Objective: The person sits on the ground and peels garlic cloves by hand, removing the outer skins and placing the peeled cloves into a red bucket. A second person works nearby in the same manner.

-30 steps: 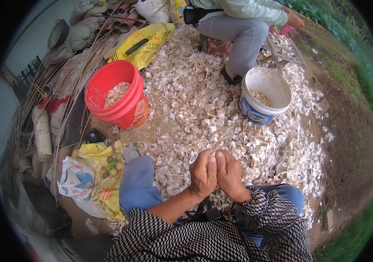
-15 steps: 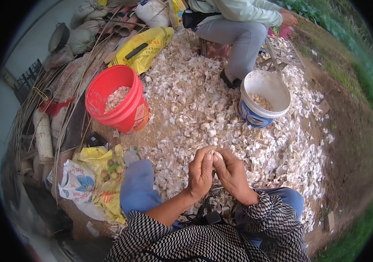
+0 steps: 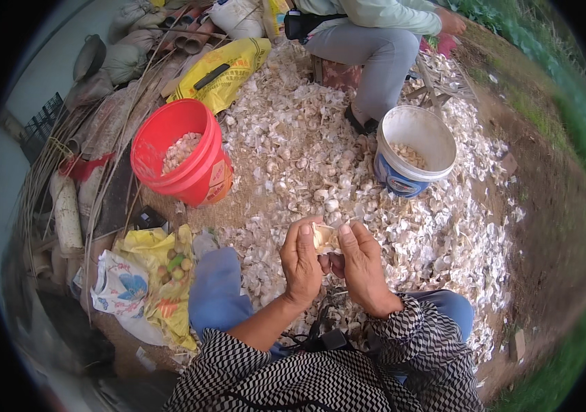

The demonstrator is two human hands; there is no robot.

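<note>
Pale, papery-skinned garlic bulb: pinched between the fingertips of my left hand and my right hand, both closed on it and held together above my lap. Ahead left, a red plastic bucket holds peeled cloves; ahead right, a white plastic bucket with a blue band holds a few more. Neither obstructs my hands. A seated person in grey trousers works beyond the white bucket. A yellow plastic bag lies at my left knee. The ground is bare earth carpeted with white garlic skins; grass borders the right edge.
</note>
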